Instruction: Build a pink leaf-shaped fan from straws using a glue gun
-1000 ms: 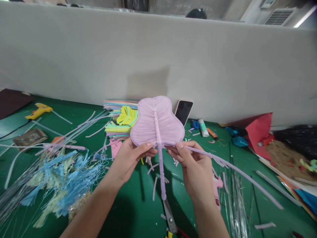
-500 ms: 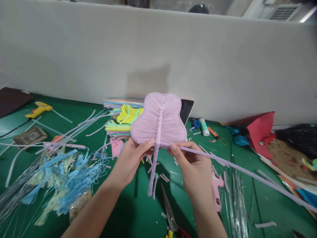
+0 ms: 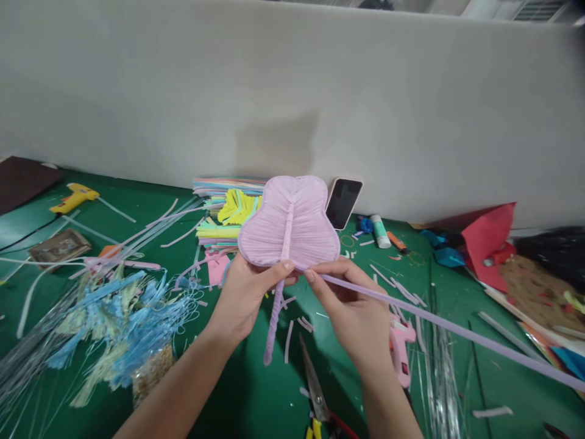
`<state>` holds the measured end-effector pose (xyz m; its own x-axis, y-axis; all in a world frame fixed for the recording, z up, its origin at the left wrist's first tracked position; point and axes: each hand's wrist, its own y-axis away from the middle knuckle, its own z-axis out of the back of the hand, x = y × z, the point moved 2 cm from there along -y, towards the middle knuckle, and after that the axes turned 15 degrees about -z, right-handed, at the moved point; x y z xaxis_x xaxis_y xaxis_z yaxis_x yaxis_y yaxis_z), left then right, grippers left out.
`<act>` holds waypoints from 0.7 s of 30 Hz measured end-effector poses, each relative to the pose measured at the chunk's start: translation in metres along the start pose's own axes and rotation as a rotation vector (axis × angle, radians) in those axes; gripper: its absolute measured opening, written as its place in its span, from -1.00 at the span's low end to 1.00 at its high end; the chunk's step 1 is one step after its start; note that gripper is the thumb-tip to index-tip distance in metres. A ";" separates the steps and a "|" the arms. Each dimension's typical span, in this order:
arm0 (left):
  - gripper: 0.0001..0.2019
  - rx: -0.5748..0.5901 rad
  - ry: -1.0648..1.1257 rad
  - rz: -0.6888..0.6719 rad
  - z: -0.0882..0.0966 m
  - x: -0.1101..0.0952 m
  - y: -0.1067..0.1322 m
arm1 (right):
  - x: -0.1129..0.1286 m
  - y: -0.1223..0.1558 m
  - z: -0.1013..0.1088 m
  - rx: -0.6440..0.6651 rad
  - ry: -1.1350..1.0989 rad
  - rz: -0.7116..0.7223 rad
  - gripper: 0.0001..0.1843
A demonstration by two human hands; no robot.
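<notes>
A lilac hand fan (image 3: 311, 228) with a lobed, pleated face and a twisted-looking handle is held up over the table. My left hand (image 3: 249, 289) pinches its lower edge beside the handle, thumb in front and fingers behind. At the lower edge to the right, my right hand (image 3: 354, 305) is closed on a long lilac strip (image 3: 439, 317). The strip runs along the fan's bottom rim and trails off to the right edge of the view. My two thumbs are close together near the handle's top. The fingers behind the fan are partly hidden.
Scissors (image 3: 313, 378) lie below my hands, near a pink glue gun (image 3: 401, 350). Blue tassels (image 3: 141, 323) and a yellow glue gun (image 3: 75, 198) are at left. Coloured strips (image 3: 219, 231) and a phone (image 3: 343, 204) stand behind the fan, before a pale partition (image 3: 159, 91).
The fan has shifted slightly left and tipped back, its handle swinging left, uncovering more of the phone. My left thumb has slid right across the handle's top, nearer my right thumb.
</notes>
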<state>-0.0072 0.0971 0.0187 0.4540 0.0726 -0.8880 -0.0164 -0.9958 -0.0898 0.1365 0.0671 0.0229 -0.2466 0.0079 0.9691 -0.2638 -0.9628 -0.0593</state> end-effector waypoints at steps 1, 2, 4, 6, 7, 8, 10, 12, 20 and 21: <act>-0.45 -0.008 0.001 -0.007 0.000 0.000 0.000 | 0.000 0.000 0.000 -0.003 0.036 0.029 -0.94; -0.45 -0.017 0.001 -0.011 -0.001 0.001 0.000 | -0.001 -0.001 0.001 -0.010 0.066 0.057 -0.94; -0.45 -0.030 0.000 -0.013 -0.001 0.002 -0.001 | -0.001 -0.002 0.001 -0.013 0.096 0.090 -0.96; -0.44 -0.036 0.001 -0.021 0.000 0.004 -0.002 | -0.003 -0.004 0.002 0.000 0.068 0.081 -0.96; -0.44 -0.039 0.001 -0.022 0.001 0.004 -0.002 | -0.004 -0.005 0.003 0.013 0.035 0.062 -0.96; -0.45 -0.046 -0.001 -0.020 0.001 0.005 -0.003 | -0.005 -0.006 0.004 0.029 -0.008 0.037 -0.95; -0.48 -0.072 -0.011 -0.013 0.003 0.005 -0.004 | -0.009 -0.010 0.008 0.064 -0.110 -0.027 -0.92; -0.54 -0.105 -0.023 -0.015 0.004 0.005 -0.005 | -0.013 -0.013 0.012 0.103 -0.213 -0.118 -0.89; -0.54 -0.211 -0.060 -0.122 0.004 0.003 -0.007 | -0.018 -0.015 0.014 0.088 -0.493 -0.335 -0.83; -0.52 -0.219 -0.055 -0.128 0.003 0.003 -0.007 | -0.017 -0.013 0.010 0.053 -0.504 -0.342 -0.80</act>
<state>-0.0090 0.1045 0.0154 0.3903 0.1959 -0.8996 0.2345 -0.9660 -0.1086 0.1539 0.0770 0.0097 0.3189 0.2027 0.9259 -0.2005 -0.9403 0.2749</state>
